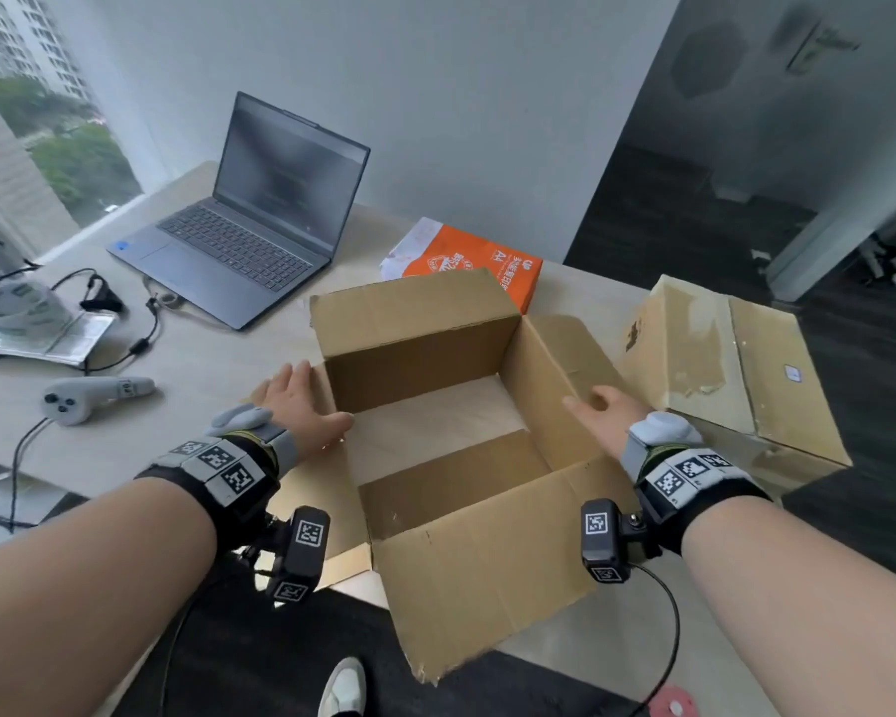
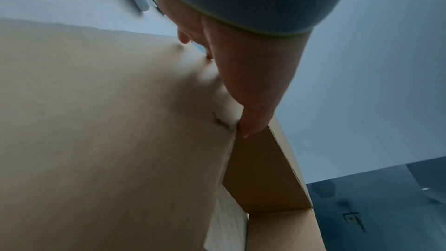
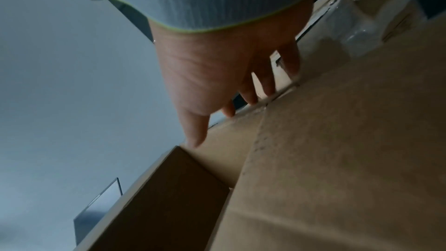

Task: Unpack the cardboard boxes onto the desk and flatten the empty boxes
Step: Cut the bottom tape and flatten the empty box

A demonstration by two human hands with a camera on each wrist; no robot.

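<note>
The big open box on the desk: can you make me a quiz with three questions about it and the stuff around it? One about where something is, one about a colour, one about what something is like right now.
1. Where is the laptop?
A. inside the open box
B. on the desk, beyond the left hand
C. on the floor

2. What colour is the paper pack behind the open box?
A. orange and white
B. green
C. black

3. What is the open box like right now?
A. taped shut
B. crushed flat
C. standing open with nothing in it

Answers:
1 B: the laptop stands open on the desk, farther away than the left hand.
2 A: its wrapper is orange with a white end.
3 C: the flaps are spread, the inside is bare, and the left hand and right hand lie flat on its side flaps.
</note>
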